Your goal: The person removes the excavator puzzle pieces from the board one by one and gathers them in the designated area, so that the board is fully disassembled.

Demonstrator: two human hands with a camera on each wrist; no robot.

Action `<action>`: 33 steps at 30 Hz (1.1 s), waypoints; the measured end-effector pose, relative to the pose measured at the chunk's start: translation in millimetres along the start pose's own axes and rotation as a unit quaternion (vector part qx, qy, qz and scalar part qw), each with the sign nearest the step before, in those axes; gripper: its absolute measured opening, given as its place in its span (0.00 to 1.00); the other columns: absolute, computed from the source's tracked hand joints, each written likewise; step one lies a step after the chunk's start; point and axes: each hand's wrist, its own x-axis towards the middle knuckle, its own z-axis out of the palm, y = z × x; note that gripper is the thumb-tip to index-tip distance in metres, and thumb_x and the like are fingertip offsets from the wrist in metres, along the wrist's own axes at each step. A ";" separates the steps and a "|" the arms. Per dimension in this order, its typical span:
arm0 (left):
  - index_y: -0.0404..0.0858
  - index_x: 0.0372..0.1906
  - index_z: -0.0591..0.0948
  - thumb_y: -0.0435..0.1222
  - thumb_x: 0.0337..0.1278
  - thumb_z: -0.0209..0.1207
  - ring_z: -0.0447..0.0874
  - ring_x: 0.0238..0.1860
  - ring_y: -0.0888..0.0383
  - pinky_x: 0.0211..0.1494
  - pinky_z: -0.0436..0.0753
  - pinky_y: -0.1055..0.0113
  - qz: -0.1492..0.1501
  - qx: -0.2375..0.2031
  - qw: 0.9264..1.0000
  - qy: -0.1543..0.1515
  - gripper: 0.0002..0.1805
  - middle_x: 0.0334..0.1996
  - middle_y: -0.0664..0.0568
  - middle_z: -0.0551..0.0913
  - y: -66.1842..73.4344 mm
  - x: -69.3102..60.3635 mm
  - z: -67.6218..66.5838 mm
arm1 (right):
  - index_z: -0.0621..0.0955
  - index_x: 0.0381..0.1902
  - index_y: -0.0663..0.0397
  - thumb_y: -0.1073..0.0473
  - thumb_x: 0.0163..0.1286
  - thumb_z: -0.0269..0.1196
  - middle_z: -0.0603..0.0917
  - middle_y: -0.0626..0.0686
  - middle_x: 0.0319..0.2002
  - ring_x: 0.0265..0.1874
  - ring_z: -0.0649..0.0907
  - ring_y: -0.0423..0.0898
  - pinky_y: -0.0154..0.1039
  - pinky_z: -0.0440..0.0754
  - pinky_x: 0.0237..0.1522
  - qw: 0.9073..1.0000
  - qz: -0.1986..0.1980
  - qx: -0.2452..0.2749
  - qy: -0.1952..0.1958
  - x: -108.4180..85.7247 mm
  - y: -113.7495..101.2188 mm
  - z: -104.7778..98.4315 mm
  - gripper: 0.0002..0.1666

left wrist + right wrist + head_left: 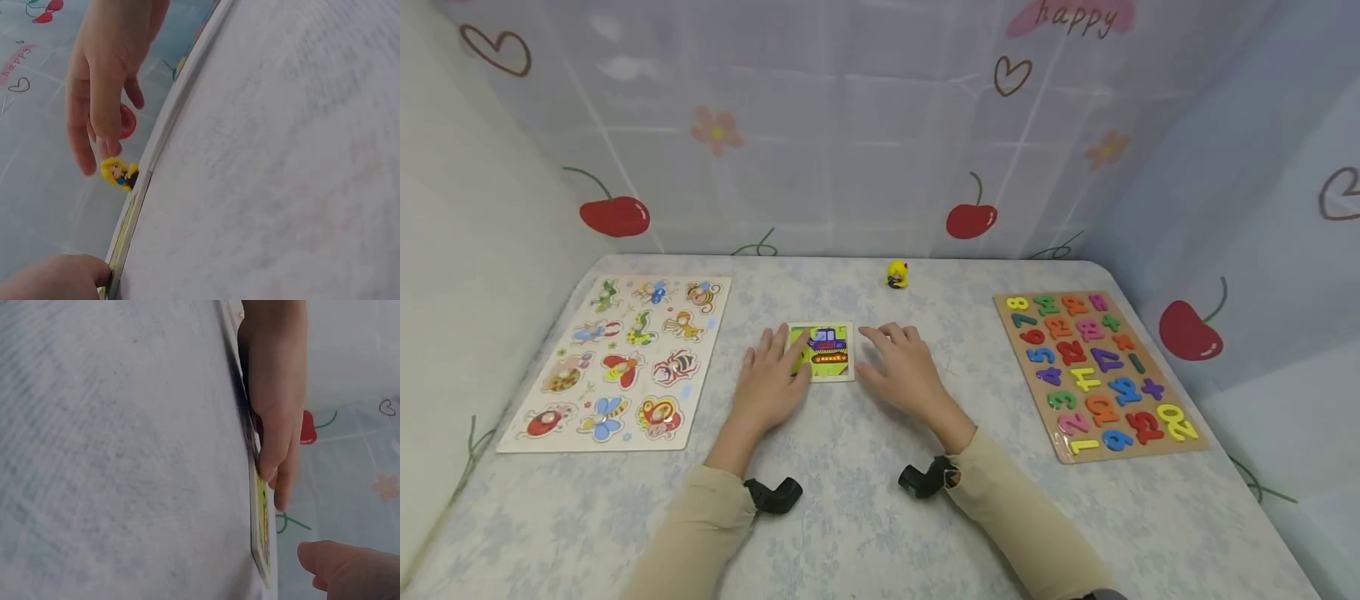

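Note:
A small square puzzle board (831,367) with a purple and orange vehicle picture on green lies flat on the table. My left hand (769,383) rests over its left edge, with the fingers stretched forward and the index finger and thumb on the picture. In the left wrist view that thumb (100,270) touches the board's edge. To the right of the board, my right hand (904,371) hovers with fingers loosely bent and nothing held. The right wrist view shows a gap between this hand (356,569) and the board (261,531).
A white insect puzzle board (634,337) lies at the left. At the right is a brown board (1078,312) of colourful raised numbers and signs. A small yellow-haired figurine (897,275) stands near the table's back edge, before a printed curtain (842,167).

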 end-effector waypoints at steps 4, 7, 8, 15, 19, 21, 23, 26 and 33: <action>0.57 0.79 0.54 0.54 0.75 0.37 0.34 0.81 0.43 0.81 0.35 0.41 0.000 0.015 1.000 0.001 0.31 0.82 0.48 0.41 -1.9 -0.8 6.4 | 0.74 0.69 0.39 0.42 0.70 0.62 0.77 0.50 0.58 0.53 0.72 0.51 0.49 0.75 0.53 0.999 -0.016 0.014 -0.035 5.7 -3.1 7.8 0.31; 0.57 0.79 0.54 0.55 0.76 0.36 0.35 0.82 0.44 0.81 0.36 0.42 0.003 0.026 1.000 0.008 0.31 0.82 0.49 0.42 -2.0 -1.6 8.2 | 0.74 0.69 0.38 0.42 0.70 0.62 0.77 0.49 0.56 0.50 0.71 0.49 0.46 0.74 0.50 0.998 -0.027 0.013 -0.048 9.0 -5.7 13.9 0.31; 0.58 0.79 0.54 0.55 0.76 0.36 0.35 0.82 0.44 0.81 0.36 0.42 0.004 0.028 1.000 0.011 0.31 0.82 0.50 0.42 -1.7 -1.8 8.5 | 0.74 0.69 0.38 0.42 0.70 0.62 0.77 0.48 0.56 0.49 0.71 0.48 0.45 0.74 0.49 0.998 -0.030 0.010 -0.049 9.9 -6.5 15.7 0.31; 0.62 0.78 0.56 0.55 0.76 0.34 0.36 0.82 0.44 0.81 0.38 0.42 0.002 0.033 0.999 0.012 0.29 0.82 0.49 0.42 -1.3 -2.3 9.0 | 0.75 0.67 0.40 0.42 0.71 0.60 0.78 0.48 0.55 0.46 0.70 0.47 0.43 0.73 0.46 0.998 -0.046 -0.006 -0.050 13.7 -10.6 23.8 0.29; 0.64 0.77 0.58 0.55 0.76 0.34 0.37 0.82 0.43 0.81 0.38 0.41 0.001 0.033 0.999 0.014 0.28 0.81 0.47 0.43 -1.1 -3.5 8.5 | 0.77 0.66 0.41 0.42 0.71 0.61 0.78 0.49 0.54 0.46 0.71 0.48 0.44 0.73 0.47 0.998 -0.046 -0.006 -0.048 14.8 -11.4 26.4 0.27; 0.64 0.76 0.59 0.55 0.76 0.34 0.37 0.81 0.43 0.81 0.39 0.41 0.001 0.033 0.999 0.017 0.27 0.81 0.47 0.44 -0.6 -3.6 8.1 | 0.78 0.64 0.41 0.43 0.71 0.61 0.78 0.49 0.53 0.46 0.71 0.48 0.44 0.73 0.46 0.998 -0.045 0.000 -0.046 15.7 -11.4 26.9 0.26; 0.63 0.76 0.60 0.55 0.76 0.35 0.38 0.81 0.43 0.81 0.39 0.41 0.002 0.034 0.999 0.019 0.27 0.81 0.46 0.45 -0.1 -3.7 7.8 | 0.78 0.63 0.42 0.43 0.71 0.62 0.78 0.49 0.53 0.46 0.71 0.48 0.44 0.72 0.46 0.998 -0.046 0.009 -0.044 16.7 -11.3 27.3 0.26; 0.63 0.76 0.60 0.55 0.76 0.35 0.39 0.81 0.42 0.81 0.40 0.41 0.000 0.036 0.999 0.021 0.27 0.81 0.47 0.45 0.6 -3.5 7.6 | 0.79 0.62 0.43 0.44 0.70 0.63 0.79 0.48 0.53 0.46 0.72 0.48 0.44 0.72 0.46 0.998 -0.044 0.025 -0.044 18.2 -10.7 28.0 0.25; 0.62 0.76 0.60 0.54 0.76 0.35 0.39 0.81 0.42 0.81 0.41 0.40 -0.002 0.047 0.999 0.019 0.27 0.81 0.46 0.45 1.0 -3.2 8.1 | 0.79 0.60 0.45 0.48 0.68 0.66 0.81 0.46 0.49 0.45 0.71 0.46 0.41 0.72 0.46 0.995 -0.039 0.075 -0.045 20.0 -10.5 28.0 0.23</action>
